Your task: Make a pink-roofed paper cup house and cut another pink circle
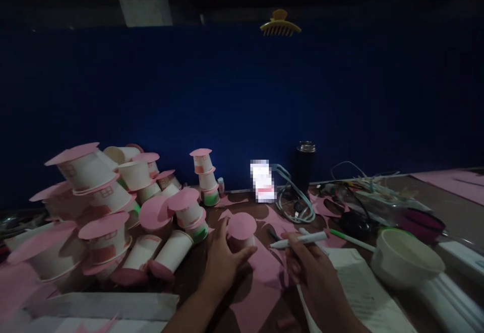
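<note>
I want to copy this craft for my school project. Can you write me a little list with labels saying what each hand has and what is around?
left hand: wrapped around a small paper cup with a round pink paper lid
right hand: holds a white marker pen, tip pointing at the cup
under the hands: pink paper sheet
left side: pile of white paper cups with pink lids
right side: white bowl, green pen
back: black flask, blue wall

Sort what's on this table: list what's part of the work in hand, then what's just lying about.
In hand:
left hand on a pink-topped cup
right hand holding a white marker
pink paper
pile of finished cups

Lying about:
black flask
cables
white bowl
yellow hair clip
</note>
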{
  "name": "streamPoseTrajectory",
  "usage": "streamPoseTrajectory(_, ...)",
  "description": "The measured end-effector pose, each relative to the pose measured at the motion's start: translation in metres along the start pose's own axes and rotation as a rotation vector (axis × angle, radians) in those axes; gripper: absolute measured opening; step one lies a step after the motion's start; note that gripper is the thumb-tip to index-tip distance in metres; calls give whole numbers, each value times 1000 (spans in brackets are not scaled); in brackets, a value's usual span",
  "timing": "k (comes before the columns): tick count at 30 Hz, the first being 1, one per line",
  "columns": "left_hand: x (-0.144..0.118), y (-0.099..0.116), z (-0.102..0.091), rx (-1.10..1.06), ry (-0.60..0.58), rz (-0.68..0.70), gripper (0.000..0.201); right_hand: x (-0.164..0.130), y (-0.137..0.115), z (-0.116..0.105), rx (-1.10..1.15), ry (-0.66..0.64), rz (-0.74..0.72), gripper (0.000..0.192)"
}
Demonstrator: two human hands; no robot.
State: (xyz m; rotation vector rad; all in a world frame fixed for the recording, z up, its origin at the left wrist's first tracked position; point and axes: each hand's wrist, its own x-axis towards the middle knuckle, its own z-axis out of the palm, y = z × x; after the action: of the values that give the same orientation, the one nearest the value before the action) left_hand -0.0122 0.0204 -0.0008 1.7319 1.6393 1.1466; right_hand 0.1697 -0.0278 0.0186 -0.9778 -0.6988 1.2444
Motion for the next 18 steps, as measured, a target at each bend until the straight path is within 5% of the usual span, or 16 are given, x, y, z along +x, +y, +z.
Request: streamPoseTrajectory(18,10,-2,2,71,-32,-71,54,-4,2,3,-83,22,10,36)
